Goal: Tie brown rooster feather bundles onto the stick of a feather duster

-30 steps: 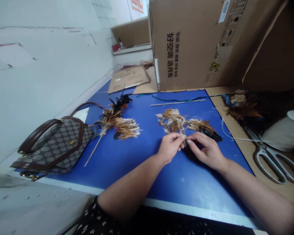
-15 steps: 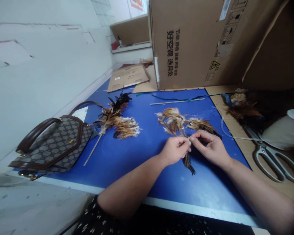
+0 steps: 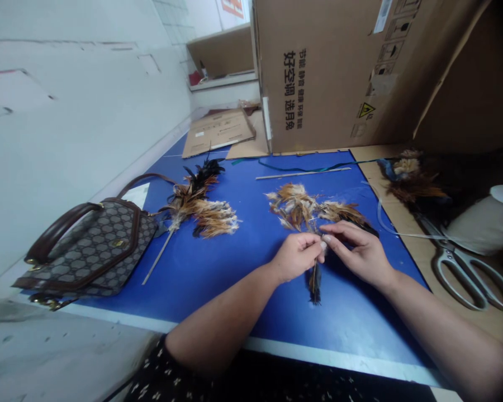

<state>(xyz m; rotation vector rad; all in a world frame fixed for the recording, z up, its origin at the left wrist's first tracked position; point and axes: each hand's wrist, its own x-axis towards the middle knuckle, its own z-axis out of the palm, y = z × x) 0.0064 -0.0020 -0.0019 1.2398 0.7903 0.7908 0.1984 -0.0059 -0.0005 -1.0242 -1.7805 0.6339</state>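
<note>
My left hand (image 3: 300, 255) and my right hand (image 3: 357, 249) meet fingertip to fingertip low over the blue mat. Both pinch the quill end of a dark feather (image 3: 314, 285), whose black tip points down toward me. Just beyond my fingers lies a pile of brown and cream feathers (image 3: 295, 205). Beside it, behind my right hand, is a bunch of tan feathers with dark ends (image 3: 341, 212). Farther left a feather bundle on a thin stick (image 3: 180, 205) rests on the mat, with black, brown and cream tufts. My fingertips hide the exact point of the grip.
A patterned handbag (image 3: 92, 248) stands at the left edge. Scissors (image 3: 465, 268) and a white spool (image 3: 488, 223) sit at the right, near more feathers (image 3: 419, 178). A large cardboard box (image 3: 327, 78) blocks the back. A thin stick (image 3: 304, 173) and green ribbon (image 3: 293, 167) lie before it.
The dark feather has turned in my fingers, so its tip now points more straight toward me and slightly left. My hands have barely shifted.
</note>
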